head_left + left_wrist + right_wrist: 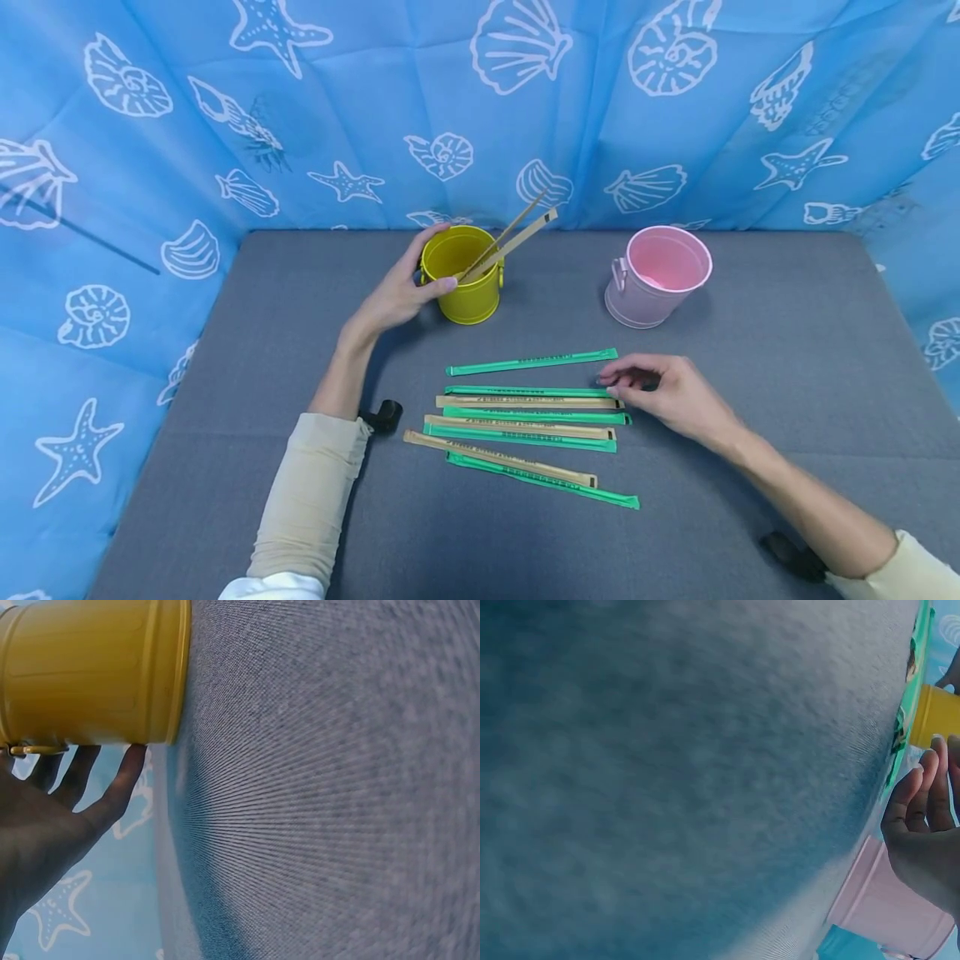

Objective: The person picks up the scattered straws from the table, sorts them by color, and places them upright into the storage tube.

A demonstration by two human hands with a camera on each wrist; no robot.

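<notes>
Grey surface (487, 550): left grip (397, 292) holds the yellow bucket (471, 307); cannot tell if right grip (678, 396) pinches the green stick (517, 391); best pinch only its end.

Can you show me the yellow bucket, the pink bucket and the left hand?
Yellow bucket (468, 303), head view: outer wall.
Pink bucket (639, 302), head view: outer wall.
Left hand (393, 297), head view: back of the hand.

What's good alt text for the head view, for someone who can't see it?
A person's left hand grips a yellow bucket holding two tan sticks, while the right hand is poised by green and tan sticks on a gray table. A pink bucket stands farther back.
</notes>
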